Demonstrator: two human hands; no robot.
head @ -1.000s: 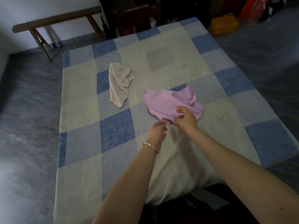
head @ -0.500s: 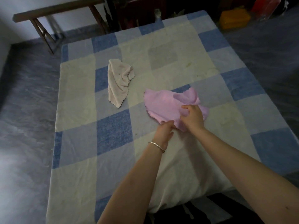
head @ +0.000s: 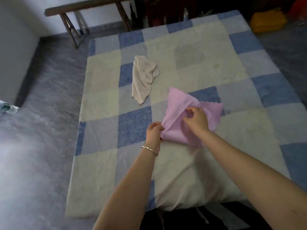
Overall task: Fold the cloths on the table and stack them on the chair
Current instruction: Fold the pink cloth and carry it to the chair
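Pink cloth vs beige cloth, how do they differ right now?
Colour: the pink cloth is pink, the beige cloth off-white. Handling: the left hand pinches the pink cloth's near corner and the right hand grips its middle; nobody touches the beige cloth. Place: the pink cloth lies nearer the person, the beige cloth farther and to the left. Both are scallop-edged, on the checked table.

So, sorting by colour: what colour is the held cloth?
The cloth is pink; head view.
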